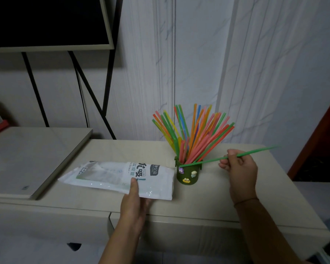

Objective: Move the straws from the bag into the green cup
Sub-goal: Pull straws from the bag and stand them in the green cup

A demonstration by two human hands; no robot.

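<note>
A dark green cup (188, 175) with small cartoon stickers stands on the beige cabinet top (208, 202). Several coloured straws (194, 134) fan up out of it. My right hand (240, 168), just right of the cup, pinches a single green straw (255, 151). That straw lies nearly level, its left tip at the cup's rim and its right end blurred. A white plastic straw bag (111, 178) lies flat to the left of the cup. My left hand (133, 202) grips the bag's near edge, thumb on top.
A raised beige panel (32, 159) sits on the left part of the cabinet. Behind it stands a black screen (46, 21) on thin black legs. A pale wall is close behind the cup. The cabinet's front edge runs just below my hands.
</note>
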